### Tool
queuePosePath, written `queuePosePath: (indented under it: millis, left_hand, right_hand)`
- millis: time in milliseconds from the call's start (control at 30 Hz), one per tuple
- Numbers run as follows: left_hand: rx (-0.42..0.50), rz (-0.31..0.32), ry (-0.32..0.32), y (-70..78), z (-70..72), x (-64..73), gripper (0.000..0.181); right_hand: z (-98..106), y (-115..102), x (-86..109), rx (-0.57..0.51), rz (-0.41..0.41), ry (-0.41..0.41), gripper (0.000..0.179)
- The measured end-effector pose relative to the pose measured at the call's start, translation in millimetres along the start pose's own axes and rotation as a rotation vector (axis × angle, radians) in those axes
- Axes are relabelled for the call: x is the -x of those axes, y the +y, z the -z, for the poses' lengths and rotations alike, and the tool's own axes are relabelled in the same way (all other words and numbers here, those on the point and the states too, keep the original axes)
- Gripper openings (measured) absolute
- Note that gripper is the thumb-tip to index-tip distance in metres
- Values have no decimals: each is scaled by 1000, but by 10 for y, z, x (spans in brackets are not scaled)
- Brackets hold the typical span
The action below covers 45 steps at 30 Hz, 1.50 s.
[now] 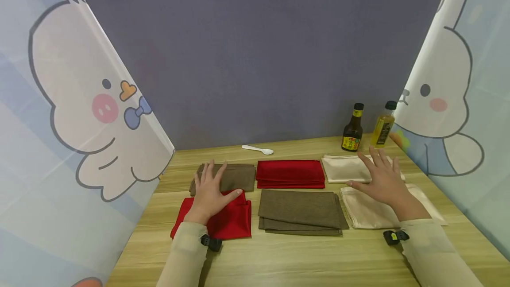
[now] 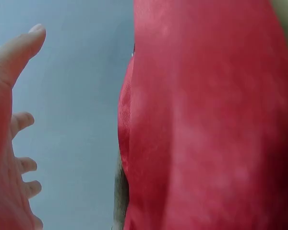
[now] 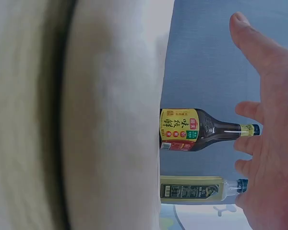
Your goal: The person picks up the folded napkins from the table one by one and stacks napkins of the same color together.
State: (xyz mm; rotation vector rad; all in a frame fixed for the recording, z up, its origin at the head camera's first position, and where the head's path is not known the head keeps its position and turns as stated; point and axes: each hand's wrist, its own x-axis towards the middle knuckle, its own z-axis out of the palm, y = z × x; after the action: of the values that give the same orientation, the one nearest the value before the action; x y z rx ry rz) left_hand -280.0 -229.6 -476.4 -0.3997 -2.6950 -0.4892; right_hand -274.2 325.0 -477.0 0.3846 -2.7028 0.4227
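Observation:
My left hand [image 1: 210, 196], fingers spread, hovers over a folded red cloth [image 1: 231, 220] at the front left and a folded grey-brown cloth [image 1: 239, 177] behind it. In the left wrist view a wide gap shows between that hand and the red cloth [image 2: 206, 115]. On the other side my right hand [image 1: 382, 180] is spread above two folded cream cloths, one in front [image 1: 366, 209] and one behind [image 1: 342, 169]. Nothing is in either hand. Between the hands lie a second red cloth [image 1: 291, 172] and, nearer, a second grey-brown cloth [image 1: 300, 209].
A white spoon [image 1: 257, 149] lies at the back of the wooden table [image 1: 255, 260]. Back right stand a dark sauce bottle [image 1: 353, 127] and a yellow oil bottle [image 1: 384, 125]. A grey backdrop [image 1: 255, 56] and printed side curtains enclose the table.

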Motion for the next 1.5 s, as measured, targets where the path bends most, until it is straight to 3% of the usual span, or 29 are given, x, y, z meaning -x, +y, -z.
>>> queuePosePath:
  millis: [367, 833, 1267, 1500]
  left_hand:
    - [53, -6, -40, 201, -79, -62, 98]
    - [138, -152, -19, 658, -251, -205, 83]
    - [174, -155, -86, 990, -393, -334, 86]
    - [206, -166, -105, 1149, -419, -375, 85]
  right_hand:
    - [58, 27, 36, -52, 22, 22, 94]
    - [111, 154, 114, -102, -26, -10, 89]
    - [143, 249, 153, -147, -25, 3, 85]
    - [213, 334, 193, -223, -90, -76, 86]
